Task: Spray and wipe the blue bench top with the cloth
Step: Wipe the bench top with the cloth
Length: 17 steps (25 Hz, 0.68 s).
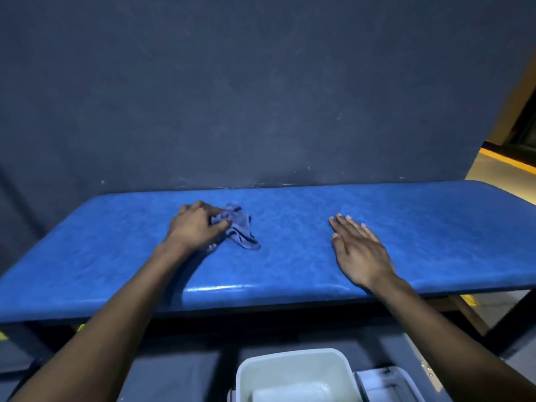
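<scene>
A blue padded bench point(290, 256) is seen from above, placed against a dark blue-grey wall point(232, 97). Its top is glossy, and a strip of light is reflected on the near edge, about in the middle.

A crumpled blue cloth point(240, 227) is lying on the bench top, left of the centre and nearer to the far edge than to the near one. The left hand point(197, 224) is closed on the left part of the cloth: the fingers are curled over it and some folds are pinched between thumb and fingers. The rest of the cloth is spread out to the right of the hand and rests on the bench surface.

The right hand point(359, 250) is laid flat on the bench top, right of the centre, well apart from the cloth. Its fingers are stretched out and held close together, palm down, and nothing is held in it. Both forearms are bare and reach over the near edge of the bench.

Below the near edge, at the bottom of the view, a white plastic tub point(293, 375) is seen, and a second pale container point(388, 384) stands just beside it on the right. What is inside them cannot be told. At the far right, a strip of lit floor with a yellow line point(504, 161) is visible beyond the wall.
</scene>
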Motion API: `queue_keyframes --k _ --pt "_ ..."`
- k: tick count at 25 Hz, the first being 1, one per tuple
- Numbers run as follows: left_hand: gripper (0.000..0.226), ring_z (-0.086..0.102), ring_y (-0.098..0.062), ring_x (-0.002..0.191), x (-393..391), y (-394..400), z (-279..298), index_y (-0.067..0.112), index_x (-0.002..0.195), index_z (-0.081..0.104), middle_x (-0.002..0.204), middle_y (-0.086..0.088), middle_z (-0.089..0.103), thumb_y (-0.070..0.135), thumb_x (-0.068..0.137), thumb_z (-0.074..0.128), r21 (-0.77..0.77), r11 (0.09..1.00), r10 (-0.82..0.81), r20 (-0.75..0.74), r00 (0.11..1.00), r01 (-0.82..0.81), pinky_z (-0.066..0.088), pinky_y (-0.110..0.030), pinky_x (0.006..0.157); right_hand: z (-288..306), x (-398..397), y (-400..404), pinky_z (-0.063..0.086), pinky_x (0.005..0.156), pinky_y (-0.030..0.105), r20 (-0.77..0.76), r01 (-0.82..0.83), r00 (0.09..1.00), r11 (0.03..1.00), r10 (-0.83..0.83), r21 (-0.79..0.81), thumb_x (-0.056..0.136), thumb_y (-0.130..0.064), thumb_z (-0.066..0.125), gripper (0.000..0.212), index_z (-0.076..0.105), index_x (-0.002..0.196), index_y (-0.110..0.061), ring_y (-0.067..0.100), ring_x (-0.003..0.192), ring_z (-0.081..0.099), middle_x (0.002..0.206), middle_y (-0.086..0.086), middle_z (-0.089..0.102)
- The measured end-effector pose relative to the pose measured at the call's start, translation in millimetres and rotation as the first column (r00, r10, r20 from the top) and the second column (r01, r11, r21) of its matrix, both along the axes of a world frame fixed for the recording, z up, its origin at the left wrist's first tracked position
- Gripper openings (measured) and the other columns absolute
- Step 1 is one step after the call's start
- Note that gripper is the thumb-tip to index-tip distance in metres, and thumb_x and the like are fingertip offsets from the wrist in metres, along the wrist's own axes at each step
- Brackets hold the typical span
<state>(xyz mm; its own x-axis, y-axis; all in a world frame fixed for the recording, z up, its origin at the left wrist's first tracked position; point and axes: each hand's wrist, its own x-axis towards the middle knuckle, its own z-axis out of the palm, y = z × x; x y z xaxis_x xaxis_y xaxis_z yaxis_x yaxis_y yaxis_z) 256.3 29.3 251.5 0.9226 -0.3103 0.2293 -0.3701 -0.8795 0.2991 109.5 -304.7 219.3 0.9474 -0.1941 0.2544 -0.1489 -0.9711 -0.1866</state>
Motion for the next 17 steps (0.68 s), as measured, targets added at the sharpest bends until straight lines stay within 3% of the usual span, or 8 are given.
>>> queue_keyframes --k 3,4,7,10,14,17 --pt "0.046 0.043 -0.035 0.132 24.0 -42.8 5.1 0.041 0.122 0.068 0.134 -0.004 0.059 0.058 0.084 0.049 -0.043 0.954 0.293 -0.083 0.952 -0.298 0.037 -0.048 0.108 -0.2 2.0 -0.6 0.003 0.128 0.032 0.001 0.0 1.0 1.0 0.0 0.005 0.106 -0.04 0.014 0.057 0.023 0.16 -0.027 0.005 0.156 0.008 0.169 -0.01 0.016" --pt "0.046 0.039 -0.034 0.134 24.6 -66.1 7.4 0.04 0.127 0.065 0.138 -0.004 0.056 0.054 0.085 0.051 -0.031 0.947 0.314 -0.112 0.943 -0.32 0.034 -0.049 0.11 -0.6 2.1 -0.8 0.003 0.128 0.032 0.007 0.003 1.0 1.0 -0.003 0.006 0.106 -0.039 0.016 0.056 0.023 0.16 -0.027 0.006 0.156 0.009 0.169 -0.01 0.017" --pt "0.052 0.036 -0.032 0.138 6.7 -131.9 10.6 0.042 0.131 0.061 0.147 0.0 0.051 0.061 0.084 0.054 -0.017 0.988 0.151 -0.148 0.977 -0.155 0.031 -0.048 0.112 -2.0 3.9 -2.5 0.005 0.128 0.033 0.02 -0.01 1.0 1.0 0.01 0.004 0.102 -0.042 0.012 0.062 0.026 0.159 -0.027 0.007 0.156 0.012 0.168 -0.009 0.02" --pt "0.064 0.037 -0.032 0.136 -30.3 -151.8 11.0 0.043 0.136 0.059 0.141 0.001 0.053 0.072 0.08 0.052 -0.002 1.0 -0.01 -0.131 0.991 0.01 0.033 -0.048 0.111 -2.4 4.6 -3.8 0.008 0.128 0.034 0.035 -0.027 0.999 1.0 0.028 -0.004 0.096 -0.044 0.01 0.068 0.029 0.159 -0.025 0.009 0.155 0.016 0.167 -0.006 0.024" --pt "0.065 0.045 -0.024 0.133 -81.7 -94.5 -0.3 0.049 0.127 0.063 0.135 0.011 0.06 0.076 0.07 0.043 0.01 0.968 -0.25 -0.062 0.966 0.251 0.039 -0.043 0.111 -1.7 1.9 -4.6 0.008 0.128 0.034 0.031 -0.024 0.999 1.0 0.024 0.005 0.098 -0.044 0.011 0.066 0.03 0.159 -0.025 0.009 0.155 0.016 0.167 -0.006 0.023" --pt "0.056 0.059 -0.023 0.124 -56.7 -46.8 -4.0 0.049 0.116 0.063 0.126 0.013 0.067 0.077 0.073 0.041 0.021 0.978 -0.206 -0.028 0.978 0.207 0.049 -0.042 0.101 -2.0 0.2 -2.2 0.006 0.128 0.034 0.016 -0.013 1.0 1.0 0.013 0.004 0.107 -0.038 0.02 0.054 0.027 0.159 -0.025 0.008 0.156 0.013 0.168 -0.007 0.021"
